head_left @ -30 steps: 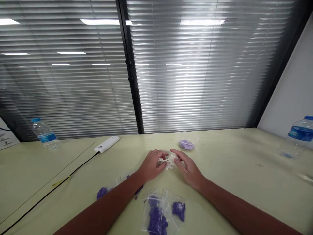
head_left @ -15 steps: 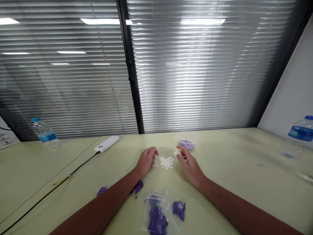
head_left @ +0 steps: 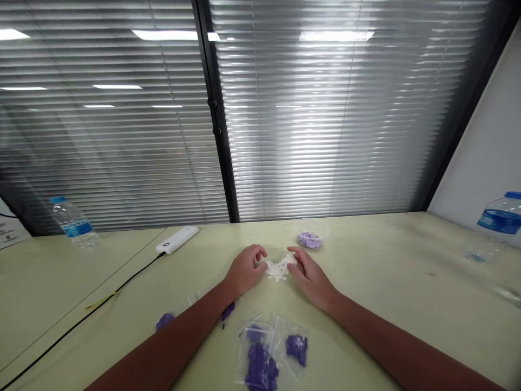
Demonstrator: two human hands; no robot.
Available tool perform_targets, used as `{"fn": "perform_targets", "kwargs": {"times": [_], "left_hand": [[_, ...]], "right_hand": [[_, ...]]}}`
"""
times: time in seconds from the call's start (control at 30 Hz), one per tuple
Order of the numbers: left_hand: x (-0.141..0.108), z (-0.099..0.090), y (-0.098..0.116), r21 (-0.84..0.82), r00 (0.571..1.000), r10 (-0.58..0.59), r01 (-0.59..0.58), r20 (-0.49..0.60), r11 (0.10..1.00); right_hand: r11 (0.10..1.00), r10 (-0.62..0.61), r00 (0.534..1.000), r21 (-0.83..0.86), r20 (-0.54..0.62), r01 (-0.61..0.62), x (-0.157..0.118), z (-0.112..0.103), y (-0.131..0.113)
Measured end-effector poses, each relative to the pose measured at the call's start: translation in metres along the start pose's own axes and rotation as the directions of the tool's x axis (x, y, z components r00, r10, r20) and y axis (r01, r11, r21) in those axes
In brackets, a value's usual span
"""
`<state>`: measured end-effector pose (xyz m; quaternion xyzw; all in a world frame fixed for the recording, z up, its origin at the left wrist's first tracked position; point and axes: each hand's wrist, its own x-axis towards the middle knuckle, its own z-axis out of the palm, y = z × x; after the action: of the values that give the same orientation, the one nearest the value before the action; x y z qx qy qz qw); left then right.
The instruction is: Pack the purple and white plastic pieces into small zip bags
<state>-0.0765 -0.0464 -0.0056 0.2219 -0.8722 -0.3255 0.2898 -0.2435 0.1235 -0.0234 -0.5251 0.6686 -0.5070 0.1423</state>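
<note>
1. While both hands were held low over the worktop (head_left: 386, 282), a loose, flat pile of white pieces (head_left: 278, 270) was spread between them, the left hand (head_left: 244, 270) being set at its left end and the right hand (head_left: 312, 279) at its right end.
2. The pile's long axis was laid crosswise, roughly from thumb to thumb, its right end being carried slightly farther from the body.
3. Of the two, the right hand was placed closer: the pile's right end was reached by its fingers, and white bits were seen between thumb and index finger.
4. From the left fingers, the pile was found just to the right, its edge met or nearly met by the thumb tip.
5. On each hand, thumb and index finger were parted and the other fingers curled; at so small a scale, it could not be told whether any single piece was pinched.
6. Beyond the right fingers, well clear of them, lilac pieces (head_left: 309, 240) were held in a clear bowl (head_left: 324, 229).
7. Nearer the body, between the forearms, purple pieces (head_left: 260, 364) were contained in clear bags (head_left: 288, 372).
</note>
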Motion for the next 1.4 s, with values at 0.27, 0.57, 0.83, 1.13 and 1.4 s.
{"fn": "perform_targets", "kwargs": {"times": [0.27,0.57,0.83,1.13,1.4], "left_hand": [[-0.002,0.002,0.001,0.312,0.994,0.077,-0.097,0.077,0.945],[-0.011,0.012,0.017,0.412,0.971,0.206,-0.237,0.119,0.880],[-0.007,0.015,0.012,0.367,0.978,0.148,-0.192,0.145,0.910],[-0.006,0.015,0.009,0.283,0.978,0.151,-0.187,0.142,0.941],[-0.005,0.014,0.011,0.278,0.975,0.155,-0.195,0.157,0.941]], "right_hand": [[0.997,-0.017,0.994,-0.073,-0.110,0.009,0.005,0.003,0.009],[0.992,-0.085,0.985,-0.108,-0.150,0.069,0.004,0.003,0.004],[0.987,-0.087,0.986,-0.147,-0.140,0.067,0.003,0.003,0.005],[0.979,-0.063,0.993,-0.198,-0.102,0.042,0.005,0.004,0.006],[0.981,-0.061,0.993,-0.189,-0.098,0.041,0.006,0.005,0.008]]}}
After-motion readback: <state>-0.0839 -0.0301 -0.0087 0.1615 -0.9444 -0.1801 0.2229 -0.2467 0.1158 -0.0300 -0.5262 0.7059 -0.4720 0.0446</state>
